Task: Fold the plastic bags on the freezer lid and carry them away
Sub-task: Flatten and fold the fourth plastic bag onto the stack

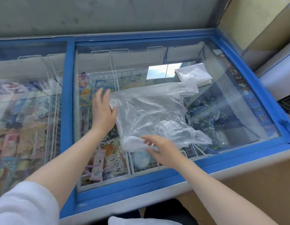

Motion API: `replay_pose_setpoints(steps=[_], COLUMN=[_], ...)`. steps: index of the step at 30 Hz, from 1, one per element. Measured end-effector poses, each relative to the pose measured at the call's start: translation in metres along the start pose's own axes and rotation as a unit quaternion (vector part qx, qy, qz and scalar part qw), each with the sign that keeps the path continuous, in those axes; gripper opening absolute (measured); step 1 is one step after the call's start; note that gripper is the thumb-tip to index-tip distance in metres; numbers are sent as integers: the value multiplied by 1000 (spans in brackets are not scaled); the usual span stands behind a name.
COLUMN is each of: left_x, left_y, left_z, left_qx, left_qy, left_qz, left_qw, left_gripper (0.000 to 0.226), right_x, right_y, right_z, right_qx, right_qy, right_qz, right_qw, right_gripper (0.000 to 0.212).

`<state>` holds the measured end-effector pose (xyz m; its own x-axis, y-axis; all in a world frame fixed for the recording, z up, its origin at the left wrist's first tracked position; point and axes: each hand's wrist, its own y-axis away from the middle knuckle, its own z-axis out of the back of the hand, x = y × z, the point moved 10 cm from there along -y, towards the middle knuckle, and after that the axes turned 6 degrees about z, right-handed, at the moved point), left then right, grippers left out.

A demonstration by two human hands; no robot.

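On blue-framed glass freezer lid [248,101] lies thin clear plastic bag [150,114], light and slippery; left hand [102,111] and right hand [158,148], fingers loosely spread, touch its edges.

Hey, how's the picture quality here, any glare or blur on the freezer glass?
Head view: a bright window reflection glares off the blue-framed glass freezer lid; the left hand and right hand at the crumpled clear plastic bag look slightly motion-blurred; wide-angle distortion bows the frame edges.

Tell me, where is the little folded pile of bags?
The folded bag stack sits on the freezer's glass lid, far right, just beyond the loose plastic bag.
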<state>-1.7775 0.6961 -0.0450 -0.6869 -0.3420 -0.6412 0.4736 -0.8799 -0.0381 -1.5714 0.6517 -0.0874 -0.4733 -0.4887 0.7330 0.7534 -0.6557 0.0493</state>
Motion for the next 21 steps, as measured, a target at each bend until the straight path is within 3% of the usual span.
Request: replay_pose_setpoints(steps=[2,3,6,9,11,13,16,18,21], left_x=[-21,-25,-12,1,2,3,11,18,24], left_y=[32,51,97,114,117,112,96,92,96], left_z=[-24,-41,-86,-102,-103,-91,-56,-38,-35], left_qx=[64,117,248,279,271,226,76,1,14], left_qy=[-27,-43,-129,-197,-185,-100,-22,-36,-49], left_qz=[-90,-112,-103,-100,-93,-47,32,76,138], left_qw=[993,986,955,935,940,968,996,996,989], left_gripper=[46,47,65,78,66,43,21,17,10], right_x=[-12,-24,-70,-98,-110,-123,-142,-145,-151], right_y=[5,10,29,49,56,61,66,68,72], right_z=[38,47,52,63,79,99,126,138,148], right_qx=[-101,-103,-27,-10,-28,-59,-92,-105,-142], right_qy=[97,152,244,274,249,193,66,-16,-88], right_qz=[39,46,0,-14,-43,-99,-199,-226,-256], right_qw=[989,982,969,961,967,974,973,968,952], right_gripper=[38,42,67,75,69,53,20,16,12])
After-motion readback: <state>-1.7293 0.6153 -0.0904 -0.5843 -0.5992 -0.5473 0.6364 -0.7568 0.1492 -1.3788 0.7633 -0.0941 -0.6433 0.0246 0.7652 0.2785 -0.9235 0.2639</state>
